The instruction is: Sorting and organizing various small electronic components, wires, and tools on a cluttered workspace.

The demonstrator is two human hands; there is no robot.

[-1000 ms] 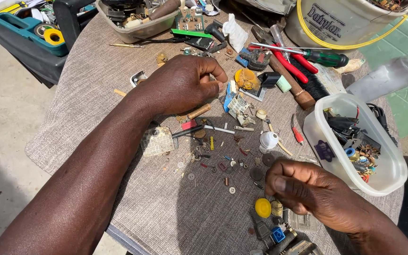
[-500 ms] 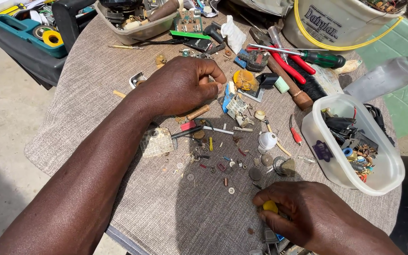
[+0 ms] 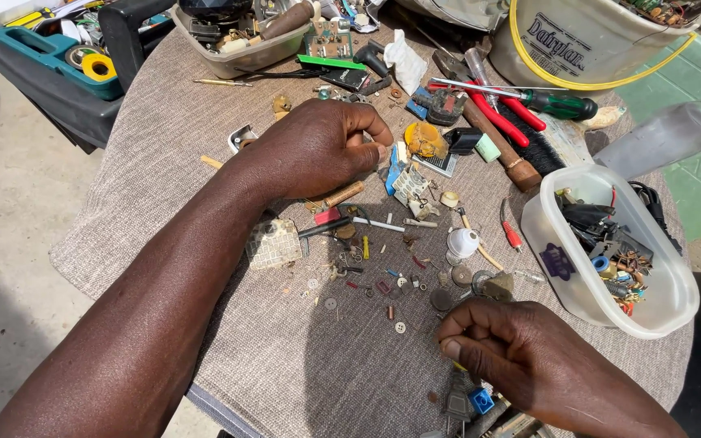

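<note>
My left hand (image 3: 318, 150) rests on the grey cloth-covered table (image 3: 318, 381), its fingers curled shut with the thumb against the index finger; nothing shows in it. It sits beside a white and blue part (image 3: 403, 178) and an orange disc (image 3: 425, 139). My right hand (image 3: 521, 357) lies near the table's front edge, fingers curled down over small parts. A sliver of yellow (image 3: 457, 367) shows under it, and whether it grips that is hidden. Several tiny screws, washers and components (image 3: 383, 284) lie scattered between the hands.
A white tub (image 3: 675, 308) of wires and parts stands at the right, with a clear bottle (image 3: 659, 138) and a white bucket (image 3: 594, 40) behind. Red-handled pliers (image 3: 496, 113), a green-handled screwdriver (image 3: 561, 104), a parts tray (image 3: 245, 57) and a teal toolbox (image 3: 34, 57) line the back.
My right hand moved down toward the front edge and closed over the yellow disc that lay open before. My left hand stayed put.
</note>
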